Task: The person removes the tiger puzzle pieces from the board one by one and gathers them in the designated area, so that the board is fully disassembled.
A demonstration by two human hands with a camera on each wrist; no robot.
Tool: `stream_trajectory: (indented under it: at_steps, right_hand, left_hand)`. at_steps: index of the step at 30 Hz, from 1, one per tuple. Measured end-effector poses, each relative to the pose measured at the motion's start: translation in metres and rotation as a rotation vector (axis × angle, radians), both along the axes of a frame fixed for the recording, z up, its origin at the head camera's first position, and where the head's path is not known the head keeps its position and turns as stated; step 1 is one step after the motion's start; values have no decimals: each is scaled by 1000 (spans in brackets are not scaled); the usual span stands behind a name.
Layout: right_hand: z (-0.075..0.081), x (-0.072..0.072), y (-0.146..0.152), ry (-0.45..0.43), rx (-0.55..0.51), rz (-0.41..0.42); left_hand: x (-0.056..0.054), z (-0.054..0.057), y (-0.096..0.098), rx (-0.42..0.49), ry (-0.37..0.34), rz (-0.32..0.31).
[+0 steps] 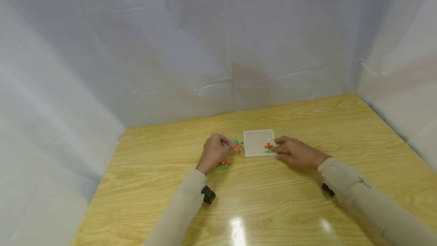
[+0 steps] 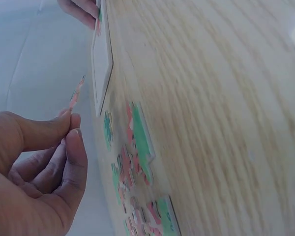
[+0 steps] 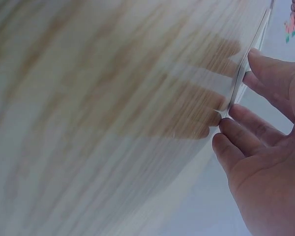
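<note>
My left hand point(image 1: 214, 150) pinches a thin red and green jigsaw piece point(image 2: 76, 95) between thumb and fingertips, raised above the table just left of a white puzzle tray point(image 1: 250, 155). One red and green piece point(image 1: 268, 146) lies in the tray's lower right corner. At the tray's right edge, my right hand point(image 1: 297, 153) rests with thumb and fingers extended, touching the rim. Several loose jigsaw pieces point(image 2: 143, 135) lie on the table under and beside the left hand, which partly hides them in the head view.
The wooden table point(image 1: 283, 208) has a light yellow grain and glossy reflections near its front. White sheeting point(image 1: 191, 49) hangs behind it and along both sides. Dark wrist devices point(image 1: 208, 195) are strapped at both sleeves.
</note>
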State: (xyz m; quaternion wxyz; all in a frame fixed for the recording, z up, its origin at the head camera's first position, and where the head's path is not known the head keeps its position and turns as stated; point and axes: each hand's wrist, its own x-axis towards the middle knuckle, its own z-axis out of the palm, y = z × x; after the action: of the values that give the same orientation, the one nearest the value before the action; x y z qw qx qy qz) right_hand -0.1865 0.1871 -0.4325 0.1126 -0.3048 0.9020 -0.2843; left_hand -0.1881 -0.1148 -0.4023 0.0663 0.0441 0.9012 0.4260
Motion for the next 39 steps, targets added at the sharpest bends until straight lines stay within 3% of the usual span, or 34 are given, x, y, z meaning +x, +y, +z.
stream_trajectory:
  at_steps: [11, 26, 39]
  right_hand:
    - [2, 1, 1, 27, -1, 26]
    - [4, 2, -1, 44, 0, 29]
    - [3, 3, 0, 26, 0, 20]
  left_hand:
    - [5, -6, -8, -59, -13, 30]
    - [3, -14, -9, -124, 22, 20]
    - [2, -14, -6, -161, 54, 26]
